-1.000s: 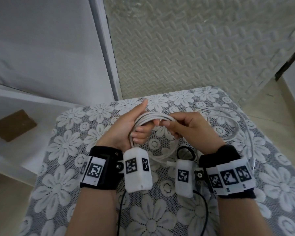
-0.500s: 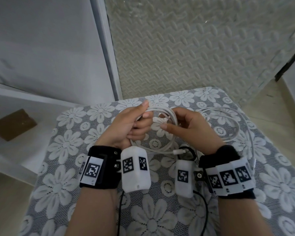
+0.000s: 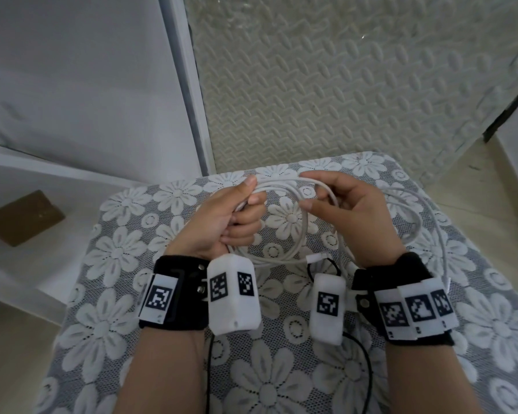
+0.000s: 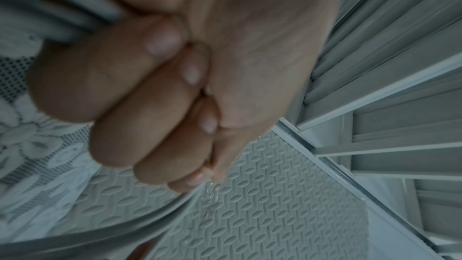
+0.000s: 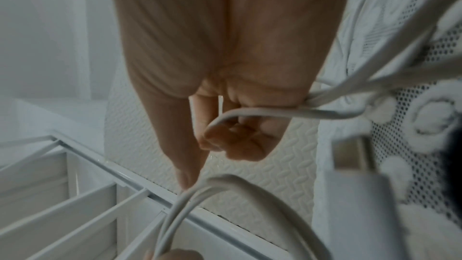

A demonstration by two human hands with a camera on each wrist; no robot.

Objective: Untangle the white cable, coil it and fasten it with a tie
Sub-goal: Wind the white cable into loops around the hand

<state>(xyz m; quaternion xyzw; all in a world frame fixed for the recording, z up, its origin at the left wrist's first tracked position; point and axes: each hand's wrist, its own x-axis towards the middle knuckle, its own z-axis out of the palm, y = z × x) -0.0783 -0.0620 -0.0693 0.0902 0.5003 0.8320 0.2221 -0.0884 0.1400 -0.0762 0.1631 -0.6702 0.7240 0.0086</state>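
Lower frame, head view: two forearms with black wrist bands, white camera housings and printed markers, over a worktop (image 3: 108, 294) covered in grey lace with white flowers. Just beyond the housings, a white connector end (image 3: 317, 258) of the white cable (image 3: 284, 189) lying on the cloth beside a thin black ring (image 3: 331, 264), possibly the tie, too small to tell for sure.

Centre frame: left hand (image 3: 225, 218) clenched round one side of the gathered loops, fingers (image 4: 140, 106) curled tight against the palm in the left wrist view, thumb laid along the top strands. Probably an anchoring grip, keeping the finished turns stacked so none slip out. Right hand (image 3: 346, 210) opposite, at centre right, fingers hooked over strands on the far side of the coil, one strand crossing under the curled fingertips (image 5: 240, 141) in the right wrist view, another run passing near the lens at lower centre. Seemingly guiding the next turn onto the bundle.

Right of the hands: loose lengths of cable lying in wide arcs on the cloth toward the right edge, not yet wound. Coiling judged partway; fastening not begun.

Upper frame: embossed foam mat (image 3: 341, 85) standing behind the worktop, white frame post (image 3: 183, 85) at upper centre-left, brown block (image 3: 23, 218) on a white ledge at left.
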